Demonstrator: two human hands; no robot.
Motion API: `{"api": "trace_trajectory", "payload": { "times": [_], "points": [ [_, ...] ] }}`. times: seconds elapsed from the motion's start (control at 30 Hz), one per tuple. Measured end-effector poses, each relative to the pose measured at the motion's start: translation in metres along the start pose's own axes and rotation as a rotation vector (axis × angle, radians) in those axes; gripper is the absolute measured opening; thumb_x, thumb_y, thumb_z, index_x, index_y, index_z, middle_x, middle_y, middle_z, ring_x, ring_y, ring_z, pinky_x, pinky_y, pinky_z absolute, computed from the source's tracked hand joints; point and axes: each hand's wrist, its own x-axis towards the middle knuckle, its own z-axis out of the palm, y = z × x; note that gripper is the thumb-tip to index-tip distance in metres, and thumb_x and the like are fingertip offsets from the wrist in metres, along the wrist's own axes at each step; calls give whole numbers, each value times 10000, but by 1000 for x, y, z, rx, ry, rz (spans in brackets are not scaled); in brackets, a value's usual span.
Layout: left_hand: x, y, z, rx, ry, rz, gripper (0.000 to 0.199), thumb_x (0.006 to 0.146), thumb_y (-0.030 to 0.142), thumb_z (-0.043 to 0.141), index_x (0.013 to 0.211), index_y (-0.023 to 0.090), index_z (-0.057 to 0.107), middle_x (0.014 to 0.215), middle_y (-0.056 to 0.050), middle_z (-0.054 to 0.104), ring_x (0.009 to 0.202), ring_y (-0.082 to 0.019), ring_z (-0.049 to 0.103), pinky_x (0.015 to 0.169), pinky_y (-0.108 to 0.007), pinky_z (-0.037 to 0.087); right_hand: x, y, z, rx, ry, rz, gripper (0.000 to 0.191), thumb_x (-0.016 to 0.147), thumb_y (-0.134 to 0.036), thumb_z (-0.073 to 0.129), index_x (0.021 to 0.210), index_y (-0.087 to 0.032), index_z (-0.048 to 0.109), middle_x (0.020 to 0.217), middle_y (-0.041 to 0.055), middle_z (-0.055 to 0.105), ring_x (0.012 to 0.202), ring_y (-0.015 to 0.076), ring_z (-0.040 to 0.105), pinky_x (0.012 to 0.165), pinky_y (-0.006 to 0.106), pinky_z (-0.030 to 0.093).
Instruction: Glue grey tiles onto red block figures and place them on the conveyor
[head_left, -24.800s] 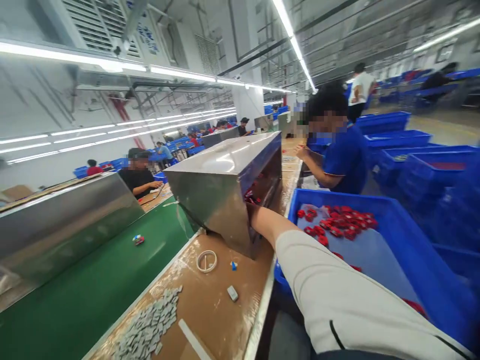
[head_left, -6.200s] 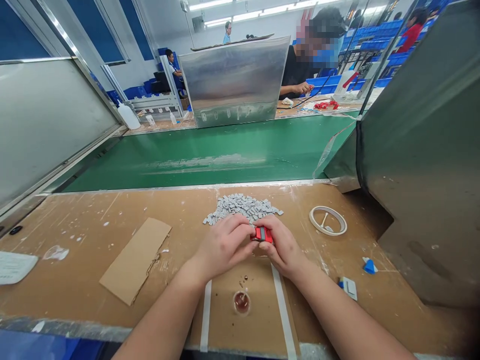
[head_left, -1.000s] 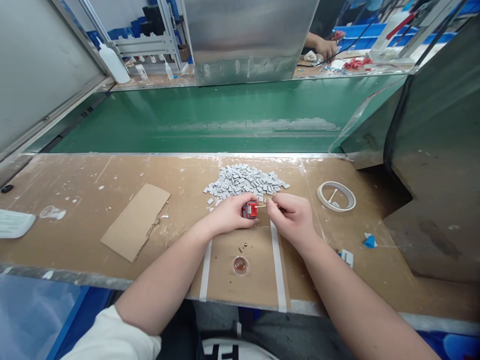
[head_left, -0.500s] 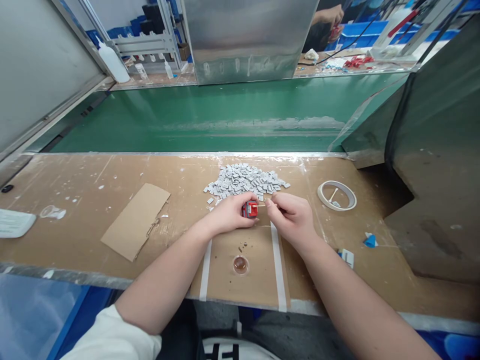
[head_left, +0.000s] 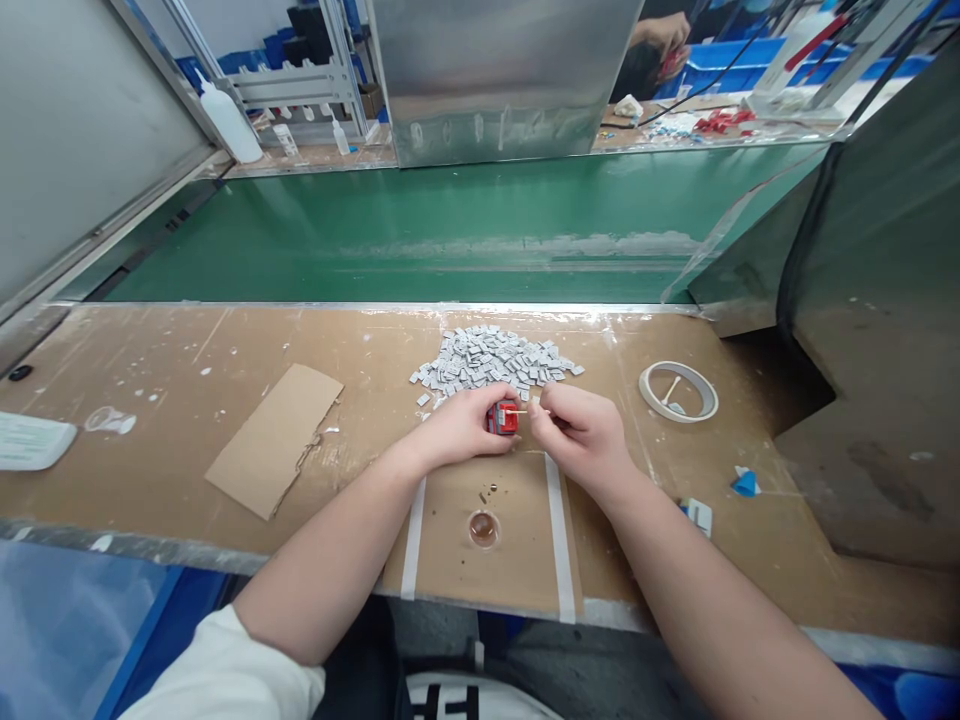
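Note:
My left hand (head_left: 470, 425) is closed around a small red and grey block-shaped part (head_left: 502, 418), with its red face turned to the right. A thin pale stick (head_left: 523, 411) is pinched in my right hand (head_left: 581, 430), and its tip meets the red face. Just beyond both hands lies a heap of small grey rectangular pieces (head_left: 491, 357). On the cardboard nearer to me stands a small clear cup (head_left: 483, 529) with brownish liquid in it. My right fingers hide the far end of the stick.
A roll of tape (head_left: 679, 392) lies at right, near a blue scrap (head_left: 745, 483) and a small white-and-blue item (head_left: 698, 516). Torn cardboard (head_left: 275, 440) lies at left. Behind the bench runs a green belt (head_left: 450, 235); across it, another person's hands (head_left: 667, 45) work.
The view has shifted very slightly. Both hands hold the same things in nearly the same place, the stick's tip still at the red face.

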Motion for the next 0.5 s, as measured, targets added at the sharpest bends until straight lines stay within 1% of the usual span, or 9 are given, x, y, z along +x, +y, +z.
{"api": "trace_trajectory", "payload": {
  "times": [0.17,0.4,0.5],
  "points": [
    [0,-2,1,-10,11,18,289,755,228,686,1041,246,648,872,35,678,811,-173,613,706,-269,419,-1,1,0,37,-41,-78,407,948,-120,568,671,-214,284,608,-55,302,548,90,301,536,254,250],
    [0,0,1,-35,17,11,256,770,256,701,1018,240,640,875,39,674,800,-160,597,710,-263,421,-1,-1,0,58,-82,-167,422,936,-88,568,688,-215,251,628,-55,269,559,91,263,540,262,214],
    [0,-1,1,-52,19,13,259,769,254,704,1020,236,644,869,34,668,793,-162,588,710,-265,418,0,-2,-1,46,-74,-183,423,925,-69,564,694,-216,241,632,-57,255,560,92,250,541,264,208]
  ]
}}
